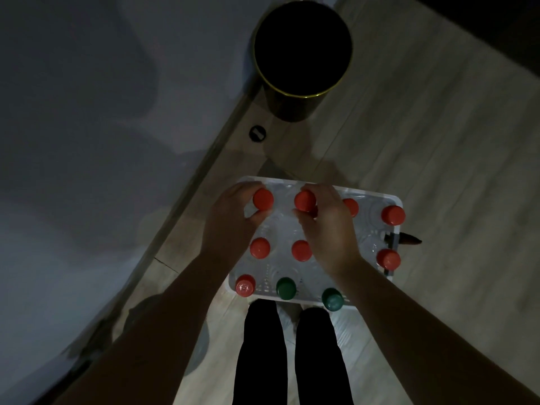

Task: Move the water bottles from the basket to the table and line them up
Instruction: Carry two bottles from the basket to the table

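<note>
Water bottles point(259, 248) stand upright in a white basket point(398, 200) on the pale wooden floor, just ahead of the person's black-trousered legs point(260, 346). Seen from the head camera, most have red caps and two at the near edge have green caps point(286, 288). Both hands reach into the far row. The left hand point(230, 217) curls thumb and fingers round the far-left red-capped bottle point(263, 199). The right hand point(327, 229) grips the neighbouring red-capped bottle point(304, 200) in the same way. The remaining bottles lie below and to the right of the hands. A black round bin point(302, 51) stands beyond the basket.
</note>
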`<state>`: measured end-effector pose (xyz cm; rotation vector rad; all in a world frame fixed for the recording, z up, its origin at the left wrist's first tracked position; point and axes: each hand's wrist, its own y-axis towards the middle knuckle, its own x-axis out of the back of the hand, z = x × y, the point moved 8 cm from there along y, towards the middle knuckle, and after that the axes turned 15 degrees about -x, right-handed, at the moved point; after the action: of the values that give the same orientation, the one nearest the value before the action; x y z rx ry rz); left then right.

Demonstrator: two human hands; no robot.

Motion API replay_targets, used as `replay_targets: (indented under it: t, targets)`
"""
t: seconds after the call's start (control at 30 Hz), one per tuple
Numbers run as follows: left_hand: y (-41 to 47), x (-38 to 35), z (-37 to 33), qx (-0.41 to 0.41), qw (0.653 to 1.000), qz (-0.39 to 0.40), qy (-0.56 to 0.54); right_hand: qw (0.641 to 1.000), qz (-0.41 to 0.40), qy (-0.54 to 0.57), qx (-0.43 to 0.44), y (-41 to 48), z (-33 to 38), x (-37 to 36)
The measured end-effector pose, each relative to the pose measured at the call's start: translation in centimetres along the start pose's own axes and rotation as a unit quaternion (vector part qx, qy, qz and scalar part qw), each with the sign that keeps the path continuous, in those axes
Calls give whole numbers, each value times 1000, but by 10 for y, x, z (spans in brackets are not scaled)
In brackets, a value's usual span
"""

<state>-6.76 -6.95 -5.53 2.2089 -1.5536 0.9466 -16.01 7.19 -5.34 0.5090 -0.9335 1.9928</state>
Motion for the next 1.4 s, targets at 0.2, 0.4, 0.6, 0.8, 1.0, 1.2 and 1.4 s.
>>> replay_targets:
  t: [0.2, 0.4, 0.6, 0.8, 1.0, 1.2, 1.4]
  targets:
    - [-4, 56, -58, -38, 998, -38, -32, 998, -28, 27, 43, -26, 40, 58]
    - [-20, 138, -151, -96, 985, -82, -117, 982, 28, 184, 8, -72, 101, 146]
    - [-48, 223, -253, -74, 965, -122, -219, 965, -11, 254, 64, -132, 171, 267]
    - [-77, 258, -338, -28, 867, -108, -485, 919, 37, 393, 18, -193, 221, 340]
    - [-108, 251, -373, 39, 796, -23, -604, 823, 254, 506, -45, -223, 229, 321]
    - [-157, 233, -366, 112, 795, 2, -596, 717, 423, 549, -77, -253, 224, 270]
    - [-188, 227, -365, 140, 789, -81, -592, 710, 467, 513, -122, -265, 206, 268]
